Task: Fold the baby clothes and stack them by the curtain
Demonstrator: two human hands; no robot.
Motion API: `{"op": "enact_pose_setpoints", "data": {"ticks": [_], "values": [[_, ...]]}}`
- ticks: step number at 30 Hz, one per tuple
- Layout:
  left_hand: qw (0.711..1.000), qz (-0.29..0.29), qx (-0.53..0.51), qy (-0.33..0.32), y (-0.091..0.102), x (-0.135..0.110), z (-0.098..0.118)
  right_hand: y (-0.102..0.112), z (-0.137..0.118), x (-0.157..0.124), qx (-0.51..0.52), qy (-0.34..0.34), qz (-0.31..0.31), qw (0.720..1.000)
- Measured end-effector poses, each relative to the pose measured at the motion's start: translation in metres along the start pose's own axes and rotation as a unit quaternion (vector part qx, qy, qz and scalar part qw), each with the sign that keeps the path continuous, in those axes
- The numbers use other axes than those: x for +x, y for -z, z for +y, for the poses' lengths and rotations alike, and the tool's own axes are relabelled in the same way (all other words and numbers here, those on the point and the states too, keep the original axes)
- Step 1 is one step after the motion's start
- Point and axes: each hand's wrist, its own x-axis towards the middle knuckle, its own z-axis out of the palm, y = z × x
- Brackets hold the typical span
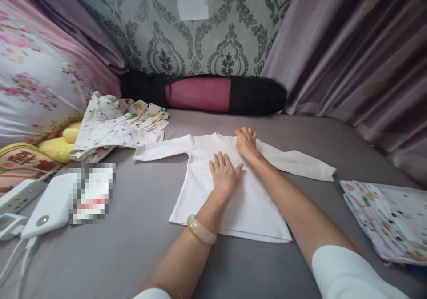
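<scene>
A small white long-sleeved shirt lies spread out on the grey bed sheet, its sleeves stretched to both sides and its collar pointing away from me. My left hand rests flat on the chest of the shirt with its fingers spread. At the right shoulder, beside the collar, my right hand has its fingers curled down on the fabric and closed on it; the fingertips are partly hidden. A pale bangle circles my left wrist.
Crumpled patterned clothes lie back left, near a yellow plush toy. A white power bank and power strip sit at left. Folded printed clothes are stacked at right. A black-and-pink long bag lines the wall.
</scene>
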Motion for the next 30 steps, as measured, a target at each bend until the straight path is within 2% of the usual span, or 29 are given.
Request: {"op": "enact_pose_setpoints", "data": {"ticks": [5,9,16,19,22,26,30], "values": [[0.996,0.034,-0.010,0.083,0.012,0.017,-0.023,-0.013,-0.044,-0.009,0.094,0.142,-0.026,0.985],[0.994,0.051,-0.002,0.101,0.015,0.023,-0.038,-0.026,-0.060,-0.013,0.130,0.196,-0.044,0.971],[0.994,0.062,0.008,0.092,0.008,0.024,-0.040,-0.029,-0.059,-0.005,0.108,0.172,-0.094,0.975],[0.994,0.065,0.022,0.083,0.007,0.023,-0.040,-0.026,-0.059,-0.010,0.106,0.162,-0.111,0.975],[0.994,0.073,0.033,0.074,0.008,0.023,-0.041,-0.020,-0.053,-0.027,0.106,0.151,-0.130,0.974],[0.993,0.093,0.053,0.051,0.006,0.021,-0.038,-0.010,-0.032,-0.059,0.112,0.137,-0.138,0.974],[0.994,0.086,0.057,-0.035,0.001,0.015,-0.031,0.001,-0.006,-0.086,0.091,0.085,-0.135,0.983]]}}
